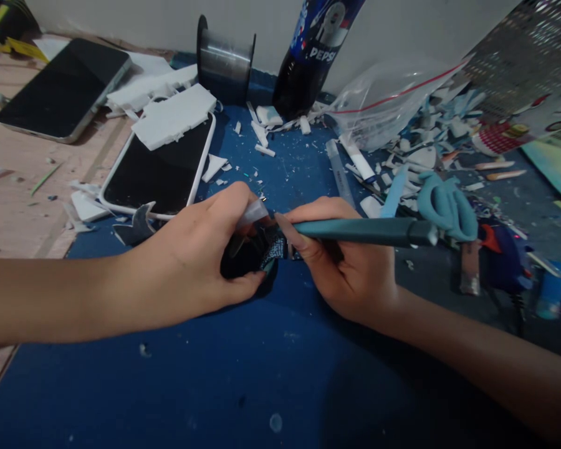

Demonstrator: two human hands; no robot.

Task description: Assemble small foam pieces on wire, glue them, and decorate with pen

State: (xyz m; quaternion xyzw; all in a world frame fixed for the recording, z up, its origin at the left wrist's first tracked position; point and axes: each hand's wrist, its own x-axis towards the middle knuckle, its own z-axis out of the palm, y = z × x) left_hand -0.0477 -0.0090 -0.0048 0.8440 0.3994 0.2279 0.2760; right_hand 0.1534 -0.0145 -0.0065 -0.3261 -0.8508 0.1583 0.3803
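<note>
My left hand is curled around a small dark piece on the blue cutting mat, its fingers pinching it from above and below. My right hand grips a teal-handled craft knife like a pen, its tip meeting the dark piece between my two hands. The knife's blade is hidden behind my fingers. A dark cut-off scrap lies just left of my left hand.
A phone in a white case lies behind my left hand with white foam pieces on it. Another phone is far left. A Pepsi bottle, wire spool, plastic bag, teal scissors and foam scraps crowd the back and right.
</note>
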